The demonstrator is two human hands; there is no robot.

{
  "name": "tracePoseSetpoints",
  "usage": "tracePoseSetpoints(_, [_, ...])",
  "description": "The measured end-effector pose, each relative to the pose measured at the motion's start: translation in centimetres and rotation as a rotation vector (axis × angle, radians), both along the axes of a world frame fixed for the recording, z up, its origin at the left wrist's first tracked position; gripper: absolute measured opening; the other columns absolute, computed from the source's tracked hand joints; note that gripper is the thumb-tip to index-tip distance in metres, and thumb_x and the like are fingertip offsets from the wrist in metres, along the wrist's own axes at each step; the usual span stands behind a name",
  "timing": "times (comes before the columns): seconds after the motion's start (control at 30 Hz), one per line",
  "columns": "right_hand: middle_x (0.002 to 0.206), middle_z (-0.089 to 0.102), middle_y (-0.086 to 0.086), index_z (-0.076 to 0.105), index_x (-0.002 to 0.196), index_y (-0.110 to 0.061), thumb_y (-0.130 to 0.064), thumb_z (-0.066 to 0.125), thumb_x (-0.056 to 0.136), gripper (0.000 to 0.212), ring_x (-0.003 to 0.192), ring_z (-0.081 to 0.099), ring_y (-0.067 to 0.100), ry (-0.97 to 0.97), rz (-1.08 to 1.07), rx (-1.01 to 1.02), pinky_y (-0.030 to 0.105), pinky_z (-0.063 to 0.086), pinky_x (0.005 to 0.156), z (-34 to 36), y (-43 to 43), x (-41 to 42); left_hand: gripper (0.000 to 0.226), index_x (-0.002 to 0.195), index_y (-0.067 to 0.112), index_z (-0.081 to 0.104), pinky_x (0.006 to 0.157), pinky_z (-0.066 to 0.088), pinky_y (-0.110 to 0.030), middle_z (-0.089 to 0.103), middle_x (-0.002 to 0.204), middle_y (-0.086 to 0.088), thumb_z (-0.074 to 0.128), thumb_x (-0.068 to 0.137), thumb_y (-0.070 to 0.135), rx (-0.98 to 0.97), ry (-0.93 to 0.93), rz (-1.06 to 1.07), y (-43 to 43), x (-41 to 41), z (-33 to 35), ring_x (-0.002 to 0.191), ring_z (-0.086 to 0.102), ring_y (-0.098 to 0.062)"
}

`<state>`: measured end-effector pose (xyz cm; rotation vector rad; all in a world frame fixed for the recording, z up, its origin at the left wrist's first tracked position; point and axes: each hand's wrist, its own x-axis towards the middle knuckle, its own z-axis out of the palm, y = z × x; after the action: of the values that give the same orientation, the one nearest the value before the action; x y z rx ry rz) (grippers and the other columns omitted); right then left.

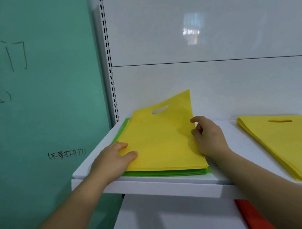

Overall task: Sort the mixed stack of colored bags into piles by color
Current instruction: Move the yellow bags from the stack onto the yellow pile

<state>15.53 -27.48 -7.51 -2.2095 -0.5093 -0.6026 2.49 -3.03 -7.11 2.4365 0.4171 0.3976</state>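
One stack, white shelf, teal wall

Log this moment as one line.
top yellow bag: far corner raised off mixed stack | left grip: presses stack corner | right grip: pinches bag's right edge | yellow pile: at right

We see a plain yellow bag over green bags, another yellow pile, red bags, a white shelf, and a teal wall with dark handwriting.
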Motion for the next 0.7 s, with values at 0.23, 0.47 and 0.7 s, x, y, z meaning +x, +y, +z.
tracePoseSetpoints(0.23, [0.087, 0.049, -0.001, 0.063, 0.114, -0.006, 0.000, 0.055, 0.092, 0.024, 0.076, 0.045, 0.015, -0.232, 0.031, 0.105, 0.020, 0.031, 0.070, 1.0, -0.1, -1.5, 0.072, 0.147, 0.027, 0.031, 0.108, 0.033, -0.035, 0.033, 0.151, -0.002, 0.057, 0.086, 0.054, -0.107, 0.055, -0.043, 0.2, -0.4, 0.9, 0.134, 0.036, -0.023])
tracePoseSetpoints(0.47, [0.078, 0.047, -0.005, 0.058, 0.103, -0.026, -0.003, 0.052, 0.093, 0.026, 0.069, 0.046, 0.007, -0.167, 0.100, 0.361, 0.018, 0.035, 0.063, 3.7, -0.5, -2.5, 0.078, 0.145, 0.034, 0.030, 0.112, 0.024, -0.043, 0.036, 0.150, -0.001, 0.058, 0.079, 0.064, -0.058, 0.092, -0.023, 0.3, -0.8, 2.3, 0.132, 0.038, -0.024])
tracePoseSetpoints(0.7, [0.072, 0.043, -0.005, 0.058, 0.104, -0.027, -0.003, 0.051, 0.093, 0.027, 0.059, 0.040, 0.011, -0.087, 0.062, 0.555, 0.024, 0.034, 0.054, 7.0, -5.0, -2.3, 0.045, 0.127, 0.017, 0.055, 0.101, 0.041, -0.034, 0.051, 0.134, -0.006, 0.067, 0.085, 0.006, -0.501, -0.314, -0.095, -3.0, -0.4, 5.3, 0.123, 0.048, -0.021])
